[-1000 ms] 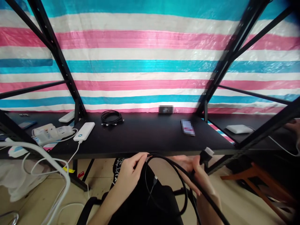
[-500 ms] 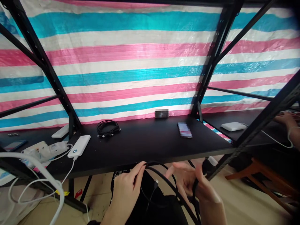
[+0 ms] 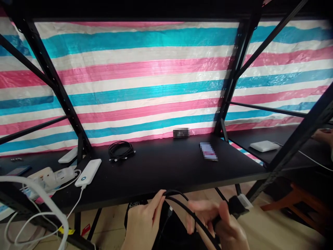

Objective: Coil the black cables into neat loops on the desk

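Note:
A thick black cable [image 3: 182, 204] runs in a loop between my two hands, below the front edge of the black shelf. My left hand [image 3: 145, 220] pinches the loop's upper left end between thumb and fingers. My right hand [image 3: 218, 222] is curled, with dark cable passing between its thumb and fingers; part of its grip is hidden. Behind its thumb, a black connector [image 3: 240, 205] with a pale end sticks out to the right. A thin cable end with a small light plug [image 3: 170, 209] hangs near my left fingers.
On the shelf [image 3: 161, 166] lie a coiled black cable [image 3: 121, 150], a white power bank [image 3: 88, 172], a blurred phone [image 3: 208, 151] and a small dark box [image 3: 181, 133]. A power strip and white cables crowd the left. Another person's hand [image 3: 324, 135] shows at far right.
The view has tilted upward, so the shelf sits lower. My right hand's fingers have curled in more around the cable. My left hand keeps its pinch.

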`<state>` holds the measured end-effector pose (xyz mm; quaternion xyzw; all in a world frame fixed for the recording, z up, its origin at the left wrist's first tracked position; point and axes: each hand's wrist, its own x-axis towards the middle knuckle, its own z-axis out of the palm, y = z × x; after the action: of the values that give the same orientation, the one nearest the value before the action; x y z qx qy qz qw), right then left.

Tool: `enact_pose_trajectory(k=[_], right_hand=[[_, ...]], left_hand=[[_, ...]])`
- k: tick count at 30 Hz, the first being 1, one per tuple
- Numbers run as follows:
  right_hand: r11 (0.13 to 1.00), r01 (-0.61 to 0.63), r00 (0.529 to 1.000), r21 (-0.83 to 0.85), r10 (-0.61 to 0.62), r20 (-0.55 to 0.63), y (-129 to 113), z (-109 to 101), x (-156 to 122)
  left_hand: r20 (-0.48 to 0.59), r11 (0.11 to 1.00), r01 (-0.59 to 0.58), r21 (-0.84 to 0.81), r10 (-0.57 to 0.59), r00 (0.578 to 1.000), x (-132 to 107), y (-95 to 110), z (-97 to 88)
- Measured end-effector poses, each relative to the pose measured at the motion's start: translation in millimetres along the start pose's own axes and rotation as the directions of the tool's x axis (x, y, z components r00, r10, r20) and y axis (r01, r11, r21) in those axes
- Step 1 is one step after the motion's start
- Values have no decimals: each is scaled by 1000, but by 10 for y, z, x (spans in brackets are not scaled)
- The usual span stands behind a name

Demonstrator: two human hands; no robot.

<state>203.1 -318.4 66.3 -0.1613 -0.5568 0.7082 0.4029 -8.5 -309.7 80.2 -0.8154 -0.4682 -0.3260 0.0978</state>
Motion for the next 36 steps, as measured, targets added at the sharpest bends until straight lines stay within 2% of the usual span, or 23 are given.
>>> enact_pose_trajectory(k=[2, 4, 6, 8, 11, 13, 14, 17, 20, 25, 28, 32, 34, 36], right_hand=[[997, 69, 997, 34, -67, -47, -45, 28, -15], [979, 182, 971, 90, -164, -171, -61, 32, -17], [941, 305, 912, 149, -243, -331, -70, -5, -9], [877, 429, 837, 216, -297, -459, -100, -76, 0], [739, 610, 697, 285, -330, -636, -193, -192, 1], [693, 668, 622, 273, -317, -716, -257, -250, -9], [691, 674, 600, 259, -309, -738, -281, -271, -13], [748, 633, 574, 198, -282, -769, -310, -306, -1], [812, 564, 576, 151, -256, -777, -286, -333, 70], [842, 534, 547, 76, -276, -791, -218, -483, 200], [883, 470, 533, 19, -266, -804, -197, -626, 245], [855, 512, 502, 81, -221, -836, -216, -808, 324], [833, 543, 472, 108, -196, -860, -237, -903, 338], [871, 483, 451, 85, -165, -877, -248, -1013, 289]], left_hand=[[28, 999, 44, -16, -43, 999, -5, -27, 13], [61, 993, 107, -53, -104, 993, -9, -68, 16], [93, 974, 189, -125, -178, 980, -11, -127, 6], [137, 923, 310, -230, -284, 949, -19, -207, -10], [232, 749, 527, -401, -474, 850, -56, -354, -17], [311, 613, 627, -481, -550, 775, -96, -447, -7], [344, 555, 659, -508, -571, 746, -116, -486, -1], [383, 429, 721, -545, -637, 669, -158, -570, 13], [351, 352, 753, -556, -722, 596, -144, -633, 6], [162, 357, 739, -571, -833, 529, 6, -856, -21], [83, 399, 748, -530, -854, 514, 125, -1072, 2], [49, 442, 784, -436, -858, 511, 269, -1350, 95], [58, 471, 789, -395, -844, 533, 324, -1495, 136], [31, 505, 788, -352, -835, 549, 358, -1665, 151]])
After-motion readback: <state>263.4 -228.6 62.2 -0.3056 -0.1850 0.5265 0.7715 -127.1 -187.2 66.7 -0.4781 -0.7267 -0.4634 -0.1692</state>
